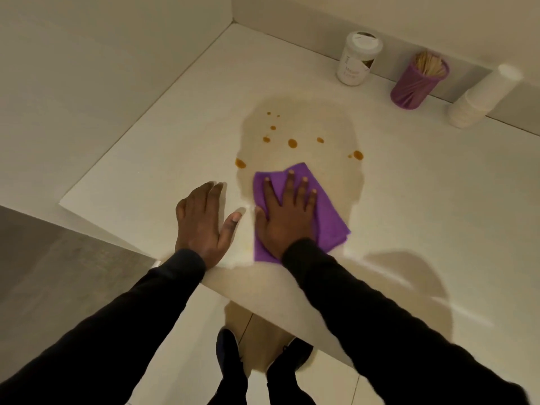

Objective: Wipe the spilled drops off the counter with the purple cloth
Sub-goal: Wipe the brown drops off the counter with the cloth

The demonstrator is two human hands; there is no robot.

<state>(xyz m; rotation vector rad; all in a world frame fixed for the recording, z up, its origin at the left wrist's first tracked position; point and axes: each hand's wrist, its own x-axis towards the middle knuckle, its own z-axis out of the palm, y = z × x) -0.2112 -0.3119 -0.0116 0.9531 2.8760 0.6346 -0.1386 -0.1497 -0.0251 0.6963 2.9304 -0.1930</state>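
Note:
A folded purple cloth [330,220] lies flat on the white counter [409,200] near its front edge. My right hand [287,214] presses down on the cloth with fingers spread. My left hand [204,223] rests flat on the bare counter just left of the cloth, fingers together, holding nothing. Several brown drops [292,143] dot the counter beyond the cloth; the nearest one [240,163] sits just past the cloth's far left corner, another [358,154] to the far right.
Against the back wall stand a white lidded jar [358,58], a purple cup of wooden stirrers [418,81] and a leaning stack of white paper cups [482,95]. A wall closes the left side. My shoes [230,349] show below the counter edge.

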